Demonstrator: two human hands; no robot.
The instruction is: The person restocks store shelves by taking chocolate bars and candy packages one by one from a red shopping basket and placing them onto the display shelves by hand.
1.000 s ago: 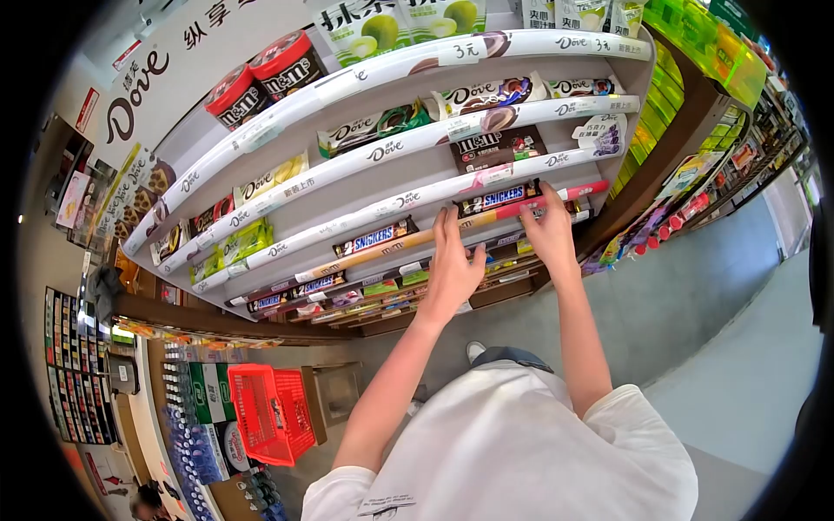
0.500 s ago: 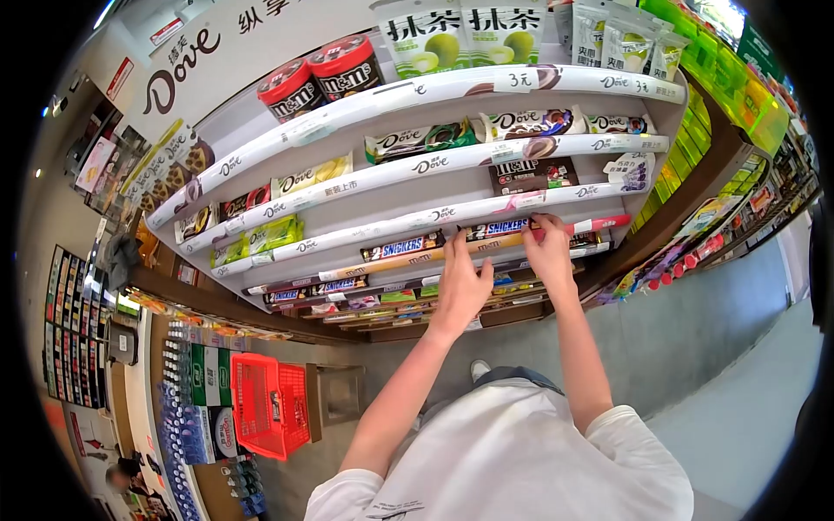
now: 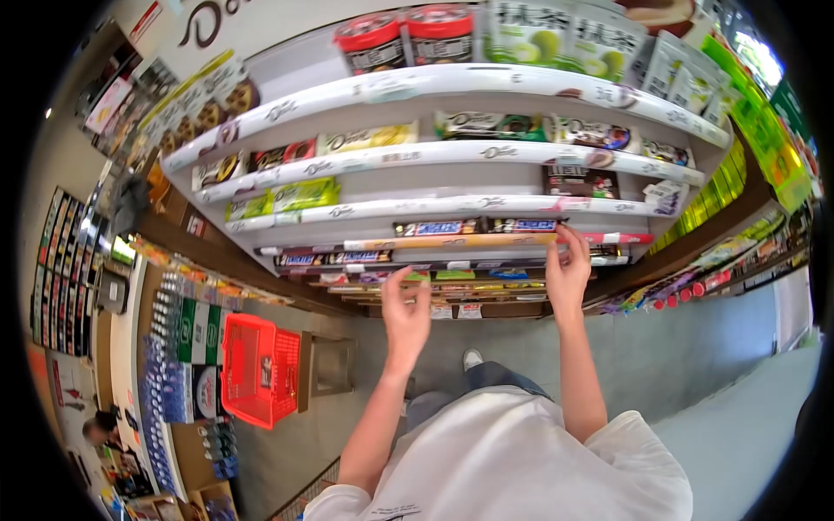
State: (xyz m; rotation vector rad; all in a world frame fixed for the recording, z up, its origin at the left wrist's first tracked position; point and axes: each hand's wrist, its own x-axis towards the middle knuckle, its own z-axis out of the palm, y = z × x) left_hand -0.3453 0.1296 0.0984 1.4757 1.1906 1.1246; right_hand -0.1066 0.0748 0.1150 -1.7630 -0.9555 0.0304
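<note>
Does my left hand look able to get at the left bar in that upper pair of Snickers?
Probably yes: the left hand looks empty, and nothing visible blocks its way to the left Snickers bar except the low front strip.

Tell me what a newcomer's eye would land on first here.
Probably the bright red basket, at the lower left of the view. The red-lidded tubs at the top of the white shelves might come next. Then likely the bare hands near the middle: the right hand by the right end of a candy bar, the left hand lower down.
</note>
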